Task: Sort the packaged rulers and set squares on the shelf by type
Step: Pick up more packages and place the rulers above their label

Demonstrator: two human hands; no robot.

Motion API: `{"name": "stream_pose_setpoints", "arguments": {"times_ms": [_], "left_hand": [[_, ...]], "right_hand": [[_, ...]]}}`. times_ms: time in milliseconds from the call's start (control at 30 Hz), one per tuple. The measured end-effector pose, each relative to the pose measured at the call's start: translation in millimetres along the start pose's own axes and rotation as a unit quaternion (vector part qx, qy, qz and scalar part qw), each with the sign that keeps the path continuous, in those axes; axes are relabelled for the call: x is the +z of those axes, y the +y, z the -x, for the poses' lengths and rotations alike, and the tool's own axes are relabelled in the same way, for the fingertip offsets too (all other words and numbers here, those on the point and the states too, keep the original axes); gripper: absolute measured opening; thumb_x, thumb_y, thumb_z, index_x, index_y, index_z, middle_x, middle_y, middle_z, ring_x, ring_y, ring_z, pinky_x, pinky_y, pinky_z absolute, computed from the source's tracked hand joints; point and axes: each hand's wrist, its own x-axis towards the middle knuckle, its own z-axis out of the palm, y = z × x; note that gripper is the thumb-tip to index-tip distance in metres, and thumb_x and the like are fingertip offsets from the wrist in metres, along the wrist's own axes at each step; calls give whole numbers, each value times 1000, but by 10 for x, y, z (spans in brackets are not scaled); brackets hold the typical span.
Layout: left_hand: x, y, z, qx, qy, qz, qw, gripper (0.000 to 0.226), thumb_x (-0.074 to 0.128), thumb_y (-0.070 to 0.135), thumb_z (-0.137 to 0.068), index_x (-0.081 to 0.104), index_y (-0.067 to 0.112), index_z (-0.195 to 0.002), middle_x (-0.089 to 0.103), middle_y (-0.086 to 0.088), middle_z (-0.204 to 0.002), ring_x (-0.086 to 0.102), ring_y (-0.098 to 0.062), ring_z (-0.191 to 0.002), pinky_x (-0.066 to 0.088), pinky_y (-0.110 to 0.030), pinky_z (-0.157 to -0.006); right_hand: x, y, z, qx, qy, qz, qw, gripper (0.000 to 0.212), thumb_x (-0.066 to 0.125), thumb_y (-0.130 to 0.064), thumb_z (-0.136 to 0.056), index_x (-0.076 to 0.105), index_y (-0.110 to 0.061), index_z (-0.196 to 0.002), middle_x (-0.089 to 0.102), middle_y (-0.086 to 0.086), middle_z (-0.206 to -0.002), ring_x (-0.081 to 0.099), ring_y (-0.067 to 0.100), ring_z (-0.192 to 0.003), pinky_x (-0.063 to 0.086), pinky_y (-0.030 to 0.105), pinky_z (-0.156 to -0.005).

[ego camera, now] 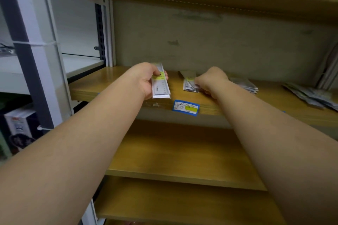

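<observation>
Near the left end of the wooden shelf (117, 86), the left hand (146, 78) grips a packaged ruler (160, 84), fingers curled round it and thumb on top, holding it lengthwise over the front edge. A blue and yellow price label (185, 107) sticks to the front edge just right of it. The right hand (210, 80) pinches a small stack of packets (190, 83) lying mid-shelf. More packets (245, 85) lie beside it, and another pile (311, 97) sits toward the right end.
</observation>
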Motion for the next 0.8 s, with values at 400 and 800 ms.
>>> {"name": "stream_pose_setpoints", "arguments": {"times_ms": [400, 800], "left_hand": [[242, 48, 189, -15, -43, -29, 999, 25, 39, 4, -106, 48, -1, -83, 68, -18, -65, 68, -31, -62, 57, -44, -48], [264, -44, 81, -6, 18, 72, 997, 24, 28, -8, -95, 51, -6, -102, 55, -21, -108, 53, -31, -94, 63, -53, -70]], "right_hand": [[-31, -365, 496, -54, -137, -276, 950, 30, 75, -34, -85, 70, -5, -91, 64, 6, -71, 54, 16, -52, 42, 19, -40], [-24, -245, 500, -45, -144, -329, 932, 16, 73, -14, -89, 69, 1, -94, 78, 16, -89, 77, 27, -82, 61, 47, -83]]}}
